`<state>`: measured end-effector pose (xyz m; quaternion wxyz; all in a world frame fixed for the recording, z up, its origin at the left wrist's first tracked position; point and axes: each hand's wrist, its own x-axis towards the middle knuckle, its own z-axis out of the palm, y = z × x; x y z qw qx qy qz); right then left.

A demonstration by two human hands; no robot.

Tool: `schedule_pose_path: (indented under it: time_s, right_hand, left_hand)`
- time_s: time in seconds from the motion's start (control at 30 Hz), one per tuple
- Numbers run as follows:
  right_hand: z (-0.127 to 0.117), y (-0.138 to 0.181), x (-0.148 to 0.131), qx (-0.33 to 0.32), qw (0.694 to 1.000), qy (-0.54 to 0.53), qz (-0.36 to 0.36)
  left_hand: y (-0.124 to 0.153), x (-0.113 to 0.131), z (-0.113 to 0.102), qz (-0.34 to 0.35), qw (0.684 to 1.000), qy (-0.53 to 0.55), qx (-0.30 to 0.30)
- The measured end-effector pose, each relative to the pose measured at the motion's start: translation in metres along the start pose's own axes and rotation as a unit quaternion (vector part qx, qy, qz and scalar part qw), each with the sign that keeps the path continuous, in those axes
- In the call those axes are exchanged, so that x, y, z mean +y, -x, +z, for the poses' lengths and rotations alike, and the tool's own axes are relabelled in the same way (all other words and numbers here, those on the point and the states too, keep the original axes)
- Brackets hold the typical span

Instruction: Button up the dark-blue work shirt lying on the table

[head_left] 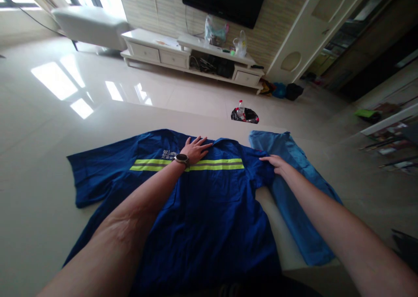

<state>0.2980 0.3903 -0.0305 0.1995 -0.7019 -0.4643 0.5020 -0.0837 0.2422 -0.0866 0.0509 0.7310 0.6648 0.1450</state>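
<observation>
Head view — hands on shirt

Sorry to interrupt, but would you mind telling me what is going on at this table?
A person has a dark blue work shirt with a reflective yellow stripe spread flat on a pale table. The left hand lies flat and open near the collar, a watch on its wrist. The right hand touches the shirt's right sleeve edge, beside a lighter blue garment lying alongside.
</observation>
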Motion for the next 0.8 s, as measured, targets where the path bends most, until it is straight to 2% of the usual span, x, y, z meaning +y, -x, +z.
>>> schedule_pose_path:
  time_s: [0.13,0.23,0.33,0.4,0.5,0.57,0.63,0.7,0.77,0.8]
  right_hand:
    - [-0.001,0.003,-0.008,-0.05,0.998,-0.026,0.027]
    - [-0.005,0.003,-0.011,-0.052,0.995,-0.081,-0.028]
    - [-0.014,0.003,-0.009,-0.02,0.986,-0.144,-0.081]
    - [-0.022,0.006,-0.004,-0.052,0.987,-0.144,-0.046]
    - [-0.032,0.014,0.002,-0.163,0.977,-0.127,0.046]
    - [-0.037,0.02,0.002,-0.192,0.97,-0.123,0.084]
    - [-0.039,0.025,-0.002,-0.19,0.97,-0.116,0.099]
    - [-0.036,0.028,-0.011,-0.164,0.978,-0.102,0.085]
    - [-0.028,0.035,-0.022,-0.093,0.992,-0.085,0.014]
    - [-0.022,0.041,-0.028,-0.046,0.995,-0.072,-0.052]
  left_hand:
    - [0.001,0.001,-0.002,0.0,1.0,0.002,0.0]
    - [0.001,0.002,-0.002,-0.003,1.0,0.006,0.002]
    - [0.001,0.001,-0.002,-0.003,1.0,0.01,0.002]
    - [0.0,0.001,-0.001,-0.002,1.0,0.011,0.002]
    - [0.0,0.0,-0.001,-0.002,1.0,0.01,0.007]
    - [0.0,0.0,0.0,-0.001,1.0,0.009,0.01]
    - [0.0,0.0,0.0,-0.001,1.0,0.008,0.011]
    - [0.0,0.001,0.0,-0.002,1.0,0.008,0.011]
    - [0.0,0.002,-0.001,-0.004,1.0,0.008,0.01]
    - [0.001,0.002,-0.001,-0.005,1.0,0.008,0.009]
